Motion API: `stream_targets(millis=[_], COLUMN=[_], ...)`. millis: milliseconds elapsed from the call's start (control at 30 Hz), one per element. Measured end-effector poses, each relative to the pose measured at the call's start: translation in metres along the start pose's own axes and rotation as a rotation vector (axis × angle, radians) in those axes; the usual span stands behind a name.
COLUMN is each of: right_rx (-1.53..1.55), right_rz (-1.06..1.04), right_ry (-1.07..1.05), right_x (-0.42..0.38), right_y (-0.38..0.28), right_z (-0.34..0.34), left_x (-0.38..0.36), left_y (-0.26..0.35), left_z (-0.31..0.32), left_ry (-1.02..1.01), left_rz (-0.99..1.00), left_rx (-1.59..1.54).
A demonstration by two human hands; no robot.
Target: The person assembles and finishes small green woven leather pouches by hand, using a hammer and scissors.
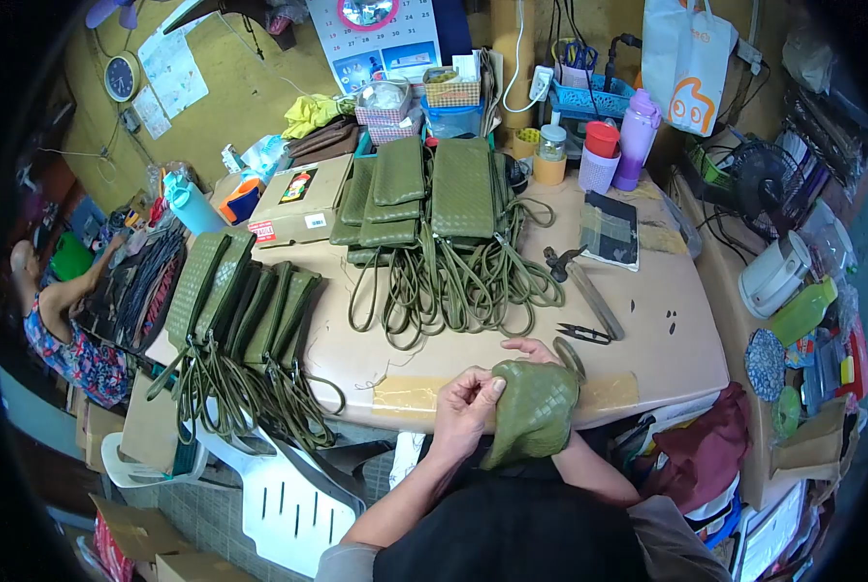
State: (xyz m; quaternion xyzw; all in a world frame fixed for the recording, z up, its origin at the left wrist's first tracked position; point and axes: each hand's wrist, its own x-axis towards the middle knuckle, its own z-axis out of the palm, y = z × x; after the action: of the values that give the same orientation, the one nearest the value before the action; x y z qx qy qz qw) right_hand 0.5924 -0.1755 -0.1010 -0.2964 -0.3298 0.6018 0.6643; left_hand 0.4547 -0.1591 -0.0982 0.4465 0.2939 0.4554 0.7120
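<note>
A green woven-pattern pouch [536, 412] is held up at the front edge of the table. My left hand [466, 407] pinches the pouch's left edge between thumb and fingers. Behind and beneath the pouch is my right hand [531, 352], mostly covered by it, with some fingertips showing above its top edge. A curved green strap piece [569, 358] shows beside the pouch's upper right. Thread snips [584, 334] and a hammer [594, 299] lie on the table beyond it.
Stacked green pouches with long straps [463, 194] occupy the table's back middle. More pouches [211, 286] lie at the left edge, above a white chair [293, 504]. A dark notebook [610, 231] and purple bottle [638, 141] stand at back right. Another person [56, 330] sits at far left.
</note>
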Motion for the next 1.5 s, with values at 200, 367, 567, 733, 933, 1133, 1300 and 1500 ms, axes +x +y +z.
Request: stream_targets(millis=[200,367,567,733,933,1133,1300,1500], right_rx=[0.179,-0.673,-0.726,-0.683,-0.744,-0.586,-0.624,0.113], right_rz=[-0.272,-0.432,-0.394,-0.389,-0.306,-0.227,-0.290,0.294], right_ry=[0.010,-0.284,-0.094,-0.003,0.089,0.252,0.213,-0.170], right_x=[0.005,0.005,-0.003,0.004,0.007,0.019,0.021,0.014], right_y=[0.021,-0.009,-0.017,0.005,0.019,0.028,0.029,-0.008], right_z=[-0.005,-0.001,0.011,-0.010,-0.010,-0.013,-0.024,-0.017], left_x=[0.004,0.006,-0.008,-0.008,0.006,0.020,0.021,0.017], left_y=[0.005,0.005,-0.008,-0.005,-0.030,-0.039,-0.033,-0.010], left_z=[-0.009,-0.020,-0.013,0.005,-0.010,-0.004,-0.013,-0.028], left_ry=[-0.108,-0.163,-0.186,0.097,0.138,0.196,0.149,-0.090], left_rz=[-0.046,-0.253,-0.321,0.098,0.007,0.077,0.093,-0.113], left_rx=[-0.101,-0.425,-0.409,0.011,-0.012,0.074,0.181,-0.289])
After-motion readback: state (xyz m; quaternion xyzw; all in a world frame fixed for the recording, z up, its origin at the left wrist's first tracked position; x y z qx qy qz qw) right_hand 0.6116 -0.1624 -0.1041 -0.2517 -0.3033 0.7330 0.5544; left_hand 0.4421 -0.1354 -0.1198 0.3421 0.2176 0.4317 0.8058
